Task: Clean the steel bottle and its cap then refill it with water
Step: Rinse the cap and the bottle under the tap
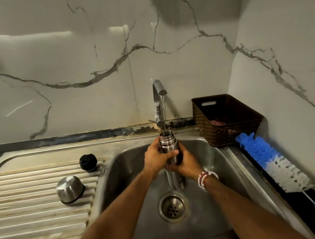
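Two hands (pixel 157 158) grip one steel bottle (pixel 170 147) under one tap (pixel 158 92).

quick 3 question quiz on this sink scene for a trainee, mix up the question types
1. True or false: water from the tap runs into the open mouth of the bottle.
2. Where is the black cap? A) screwed on the bottle B) on the drainboard C) under the tap
3. Fill in: the brush lies to the ___ of the sink.

Key: 1 true; 2 B; 3 right
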